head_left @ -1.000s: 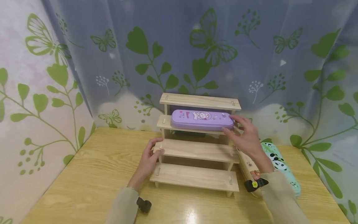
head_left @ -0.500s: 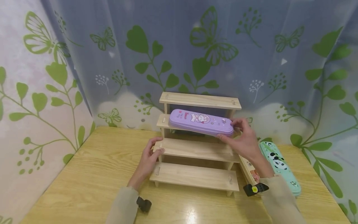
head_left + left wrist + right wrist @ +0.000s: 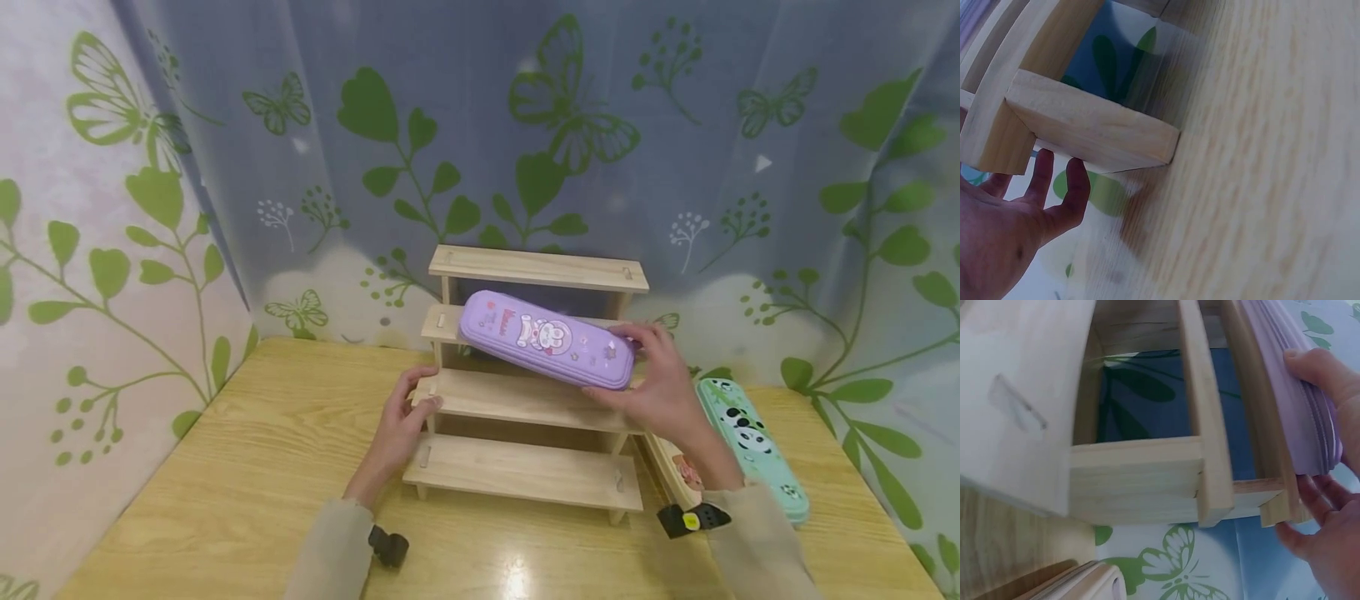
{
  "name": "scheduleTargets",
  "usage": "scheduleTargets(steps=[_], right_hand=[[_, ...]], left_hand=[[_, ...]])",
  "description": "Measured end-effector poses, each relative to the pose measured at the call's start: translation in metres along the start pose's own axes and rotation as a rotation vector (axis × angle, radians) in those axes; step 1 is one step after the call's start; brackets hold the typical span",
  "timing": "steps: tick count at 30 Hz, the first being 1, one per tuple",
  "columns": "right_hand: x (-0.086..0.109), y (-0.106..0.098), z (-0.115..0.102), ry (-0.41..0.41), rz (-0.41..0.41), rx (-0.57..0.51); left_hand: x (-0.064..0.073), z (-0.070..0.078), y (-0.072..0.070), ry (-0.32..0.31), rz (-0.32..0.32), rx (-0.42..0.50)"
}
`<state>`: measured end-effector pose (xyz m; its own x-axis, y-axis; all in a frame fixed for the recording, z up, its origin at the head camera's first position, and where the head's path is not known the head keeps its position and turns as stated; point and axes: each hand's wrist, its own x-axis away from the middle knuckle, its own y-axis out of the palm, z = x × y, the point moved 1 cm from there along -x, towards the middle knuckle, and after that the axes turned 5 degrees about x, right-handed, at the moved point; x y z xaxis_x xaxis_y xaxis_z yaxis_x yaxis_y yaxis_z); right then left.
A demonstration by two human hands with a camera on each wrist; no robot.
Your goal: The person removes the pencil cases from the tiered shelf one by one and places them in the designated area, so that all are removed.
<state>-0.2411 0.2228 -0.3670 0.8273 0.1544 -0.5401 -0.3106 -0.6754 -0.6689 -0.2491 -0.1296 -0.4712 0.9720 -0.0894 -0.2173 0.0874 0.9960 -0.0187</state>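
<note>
Since a second ago the purple zip pencil case with a cartoon print (image 3: pixel 548 340) has come off the second-from-top step of the pale wooden four-step stair rack (image 3: pixel 525 477); it now hangs tilted in front of that step, its 3 o'clock end lower and nearer the person, its 9 o'clock end close to the step edge. Right hand (image 3: pixel 662 392) grips that 3 o'clock end, thumb on top, fingers curled under; the right wrist view shows the same, fingertips (image 3: pixel 1307 365) wrapped over the zip edge. Left hand (image 3: pixel 400 423) has not moved: it rests at the rack's 9 o'clock side, fingers lightly bent against the second-from-bottom step, holding nothing; in the left wrist view the fingers (image 3: pixel 1076 187) lie fairly straight under the wooden edge.

At 3 o'clock of the rack, on the light wood-grain table (image 3: pixel 225 483), lie a mint green panda-print pencil case (image 3: pixel 753 446) and, between it and the rack, a beige case (image 3: pixel 675 462), mostly hidden by the right forearm.

Judgement for doing this well: the one-end grip leaves the long case levering down, so keep the pinch firm, level the case before moving it on, keep the far end clear of the step above, and keep the left hand bracing the light rack so it does not slide.
</note>
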Motion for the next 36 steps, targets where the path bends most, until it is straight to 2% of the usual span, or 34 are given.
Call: scheduleTargets(steps=[4,8,18,26,33,36], right_hand=[[0.007,0.0,0.005,-0.075,0.084,-0.005],[0.016,-0.004,0.011,-0.116,0.174,-0.035],[0.046,-0.028,0.029,-0.142,0.306,-0.047],[0.079,-0.054,0.043,-0.049,0.353,-0.037],[0.1,-0.074,0.062,-0.075,0.467,-0.059],[0.109,-0.081,0.069,-0.044,0.505,-0.054]], left_hand=[[0.001,0.001,0.001,-0.015,0.006,-0.008],[0.001,0.001,0.002,-0.021,0.009,-0.012],[-0.001,0.0,0.001,-0.01,0.008,-0.011],[-0.001,-0.001,0.001,-0.005,0.014,-0.01],[0.0,-0.001,0.001,-0.002,0.014,-0.016],[0.0,0.0,0.001,0.002,0.015,-0.015]])
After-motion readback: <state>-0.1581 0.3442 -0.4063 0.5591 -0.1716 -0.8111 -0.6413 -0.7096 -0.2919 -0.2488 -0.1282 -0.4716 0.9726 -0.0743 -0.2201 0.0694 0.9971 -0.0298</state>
